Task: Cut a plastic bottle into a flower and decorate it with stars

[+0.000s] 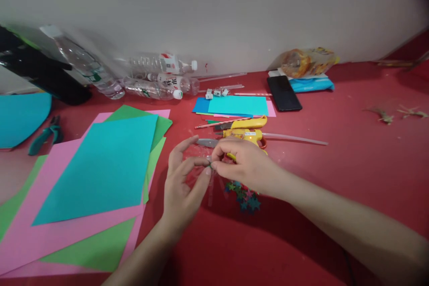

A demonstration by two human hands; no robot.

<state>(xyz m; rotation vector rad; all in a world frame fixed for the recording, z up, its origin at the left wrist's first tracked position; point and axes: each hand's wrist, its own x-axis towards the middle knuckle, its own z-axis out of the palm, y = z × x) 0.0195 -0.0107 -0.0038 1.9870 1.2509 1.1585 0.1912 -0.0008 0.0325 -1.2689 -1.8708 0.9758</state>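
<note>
Over the red table, my left hand [186,183] pinches a tiny green piece [210,166] between thumb and index finger. From the other side my right hand [246,165] closes thumb and fingertips at the same piece, whose kind is too small to make out. Something clear and thin, like plastic strips [210,194], shows beneath the fingers. Just below my right hand lies a pile of small colourful paper stars [246,197]. Behind that hand are a yellow glue gun [243,134] with a clear stick and scissors [206,142], partly covered by the hand.
Coloured paper sheets [100,170] and pliers [47,136] lie at the left. Plastic bottles [150,87] rest along the wall. Farther back are a yellow cutter knife [250,123], blue paper strips [237,105], a black phone [284,93] and a blue packet [311,84].
</note>
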